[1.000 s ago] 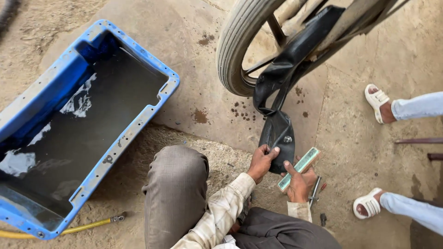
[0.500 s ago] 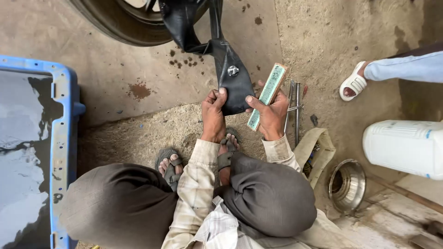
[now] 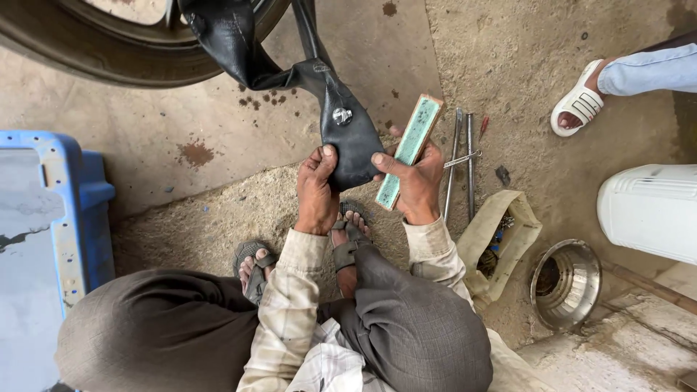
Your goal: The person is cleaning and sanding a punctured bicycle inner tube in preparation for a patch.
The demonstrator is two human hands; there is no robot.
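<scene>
I squat on the ground with a black rubber inner tube (image 3: 348, 134) pulled out from a tyre (image 3: 123, 51) at the top left. A metal valve (image 3: 342, 115) sticks out of the tube. My left hand (image 3: 316, 190) pinches the tube's folded lower end. My right hand (image 3: 415, 174) touches the tube's right edge with its thumb while gripping a flat wooden block with a green face (image 3: 409, 150), held upright and tilted.
A blue tub of water (image 3: 69, 218) stands at the left. Long metal tyre levers (image 3: 459, 160) lie on the ground right of my hands, beside a tan tool pouch (image 3: 501, 243), a round metal bowl (image 3: 566, 283) and a white container (image 3: 650, 210). Another person's sandalled foot (image 3: 577, 105) is upper right.
The view has swung right and closer: the blue tub has slid to the left edge and the pouch, bowl and white container have come into sight. Both hands keep hold of tube and block.
</scene>
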